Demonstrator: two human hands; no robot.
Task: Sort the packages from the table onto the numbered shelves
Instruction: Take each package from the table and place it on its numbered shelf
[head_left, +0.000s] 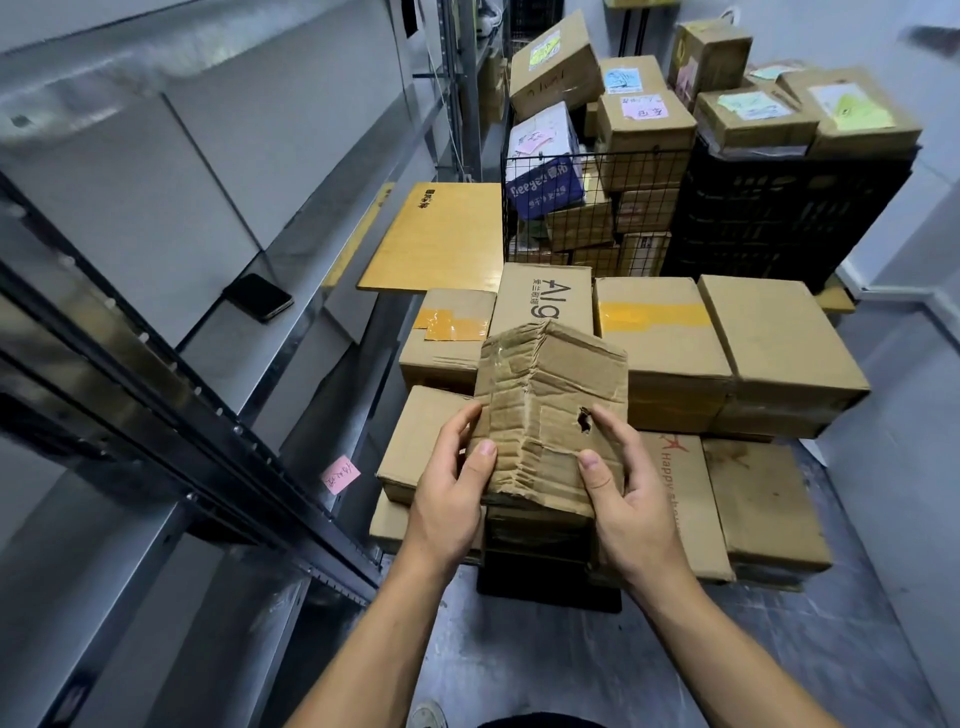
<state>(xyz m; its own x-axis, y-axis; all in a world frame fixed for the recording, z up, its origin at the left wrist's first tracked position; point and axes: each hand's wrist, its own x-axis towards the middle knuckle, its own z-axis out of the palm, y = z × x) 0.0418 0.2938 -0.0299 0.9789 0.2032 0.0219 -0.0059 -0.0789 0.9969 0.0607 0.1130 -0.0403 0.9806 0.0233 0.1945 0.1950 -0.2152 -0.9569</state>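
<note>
Head view: left hand (447, 501), right hand (634, 512), pinching grip on crumpled box (548, 395) above stacked cartons (779, 338) beside grey shelves (156, 208)

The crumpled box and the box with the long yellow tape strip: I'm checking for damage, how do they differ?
The crumpled box is creased and holed; the yellow-taped box looks smooth. The crumpled box is held up by the left hand and right hand; the yellow-taped box lies flat, untouched. Both are brown cardboard.
</note>
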